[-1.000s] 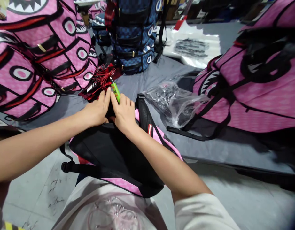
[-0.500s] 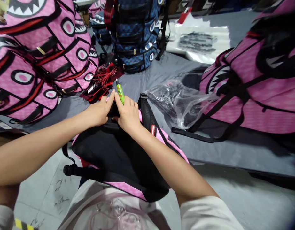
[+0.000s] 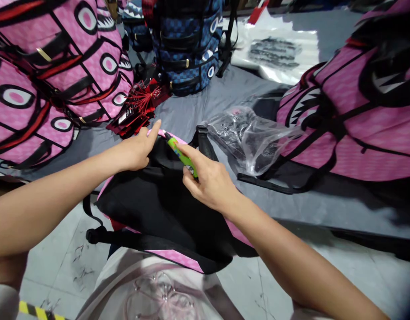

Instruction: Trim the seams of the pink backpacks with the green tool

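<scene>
A black and pink backpack (image 3: 165, 213) lies across my lap and against the table edge, its black back panel facing up. At its top edge is my left hand (image 3: 140, 149), index finger stretched forward and the other fingers closed on the pink-trimmed fabric. My right hand (image 3: 208, 178) grips a green pen-shaped tool (image 3: 181, 155) with coloured print. Its dark tip points up and left, at the pink trim just right of my left fingers. Whether the tip touches the fabric I cannot tell.
Stacked pink shark-face backpacks (image 3: 81, 62) stand at the left, blue checked ones (image 3: 188, 49) behind. Red tags with strings (image 3: 138, 106) lie near my left hand. A clear plastic bag (image 3: 254, 138), white printed bags (image 3: 278, 53) and another pink backpack (image 3: 374, 120) are on the right.
My right hand has drawn back to the right from beside my left hand. The green tool has turned from pointing away to pointing up and left at the trim. My left hand stays nearly put.
</scene>
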Motion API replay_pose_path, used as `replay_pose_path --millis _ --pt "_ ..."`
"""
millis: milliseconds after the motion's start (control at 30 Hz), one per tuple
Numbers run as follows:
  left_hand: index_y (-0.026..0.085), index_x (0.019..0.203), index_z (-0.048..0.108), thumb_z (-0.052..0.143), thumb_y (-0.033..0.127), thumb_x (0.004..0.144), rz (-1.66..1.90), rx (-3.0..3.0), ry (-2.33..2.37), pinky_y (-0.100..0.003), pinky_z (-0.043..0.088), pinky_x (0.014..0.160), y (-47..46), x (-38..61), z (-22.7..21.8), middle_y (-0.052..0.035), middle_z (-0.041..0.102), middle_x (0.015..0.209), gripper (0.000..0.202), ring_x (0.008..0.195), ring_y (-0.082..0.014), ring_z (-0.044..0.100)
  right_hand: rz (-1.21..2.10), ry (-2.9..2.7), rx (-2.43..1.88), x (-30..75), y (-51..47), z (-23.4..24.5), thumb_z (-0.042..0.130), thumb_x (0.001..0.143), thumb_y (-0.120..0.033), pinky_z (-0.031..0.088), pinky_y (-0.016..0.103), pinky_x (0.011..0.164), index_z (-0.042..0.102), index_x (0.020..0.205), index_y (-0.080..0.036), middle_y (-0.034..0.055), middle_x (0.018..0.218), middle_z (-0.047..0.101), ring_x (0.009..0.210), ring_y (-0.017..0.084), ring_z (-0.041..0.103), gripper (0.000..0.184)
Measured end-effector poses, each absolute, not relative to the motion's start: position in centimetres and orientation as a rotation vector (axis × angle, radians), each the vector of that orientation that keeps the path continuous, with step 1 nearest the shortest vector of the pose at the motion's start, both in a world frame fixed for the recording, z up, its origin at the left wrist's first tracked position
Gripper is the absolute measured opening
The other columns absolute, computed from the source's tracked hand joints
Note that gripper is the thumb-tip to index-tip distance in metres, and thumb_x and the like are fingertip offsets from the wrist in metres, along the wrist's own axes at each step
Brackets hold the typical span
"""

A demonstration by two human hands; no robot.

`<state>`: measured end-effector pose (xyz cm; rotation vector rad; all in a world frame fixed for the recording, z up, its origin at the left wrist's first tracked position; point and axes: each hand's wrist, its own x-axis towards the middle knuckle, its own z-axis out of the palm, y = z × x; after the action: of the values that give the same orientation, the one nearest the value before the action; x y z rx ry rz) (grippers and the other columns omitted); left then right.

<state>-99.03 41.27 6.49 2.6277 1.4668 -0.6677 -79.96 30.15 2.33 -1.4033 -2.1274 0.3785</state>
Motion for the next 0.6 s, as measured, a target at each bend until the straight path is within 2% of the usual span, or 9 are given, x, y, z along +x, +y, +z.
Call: replay_pose_path --millis 67,133,267,467,600 --pt "0.018 0.157 -0.024 0.058 0.019 0.085 -0.685 2.629 1.458 -0.028 0.051 0.089 41.4 -99.0 6.5 -0.0233 0.033 0.153 0.109 0.110 -0.0239 0.067 0.548 -2.151 -1.327 -79.1 30.5 2.4 0.048 0.097 -0.020 0.053 0.032 0.089 0.057 0.142 -0.018 0.0090 0.125 0.072 0.101 0.021 0.071 0.046" --pt "0.017 0.157 -0.024 0.058 0.020 0.086 -0.709 2.621 1.456 -0.028 0.051 0.088 41.4 -99.0 6.5 -0.0242 0.031 0.154 0.108 0.109 -0.0236 0.067 0.736 -2.176 -1.235 -78.6 31.3 2.5 0.052 0.096 -0.021 0.052 0.028 0.085 0.065 0.133 -0.018 0.0069 0.121 0.075 0.093 0.017 0.072 0.039" --pt "0.015 0.157 -0.024 0.056 0.022 0.088 -0.727 2.618 1.459 -0.029 0.051 0.089 41.5 -99.0 6.5 -0.0257 0.029 0.154 0.106 0.111 -0.0254 0.067 0.909 -2.226 -1.174 -79.2 33.3 2.9 0.055 0.095 -0.017 0.046 0.024 0.072 0.069 0.128 -0.015 0.0056 0.103 0.079 0.073 0.012 0.067 0.036" --pt "0.017 0.156 -0.027 0.057 0.021 0.086 -0.718 2.598 1.439 -0.030 0.050 0.091 41.7 -99.0 6.5 -0.0254 0.025 0.156 0.110 0.115 -0.0263 0.065 0.621 -2.452 -1.357 -81.2 33.8 3.2 0.052 0.098 -0.019 0.042 0.028 0.071 0.069 0.130 -0.018 0.0109 0.099 0.078 0.082 0.019 0.069 0.036" --pt "0.019 0.154 -0.031 0.056 0.021 0.085 -0.745 2.567 1.416 -0.031 0.051 0.091 42.0 -98.9 6.6 -0.0251 0.022 0.157 0.111 0.113 -0.0256 0.066 0.504 -2.493 -1.416 -81.8 33.2 2.8 0.048 0.101 -0.022 0.041 0.029 0.073 0.067 0.132 -0.020 0.0103 0.100 0.077 0.086 0.020 0.070 0.037"
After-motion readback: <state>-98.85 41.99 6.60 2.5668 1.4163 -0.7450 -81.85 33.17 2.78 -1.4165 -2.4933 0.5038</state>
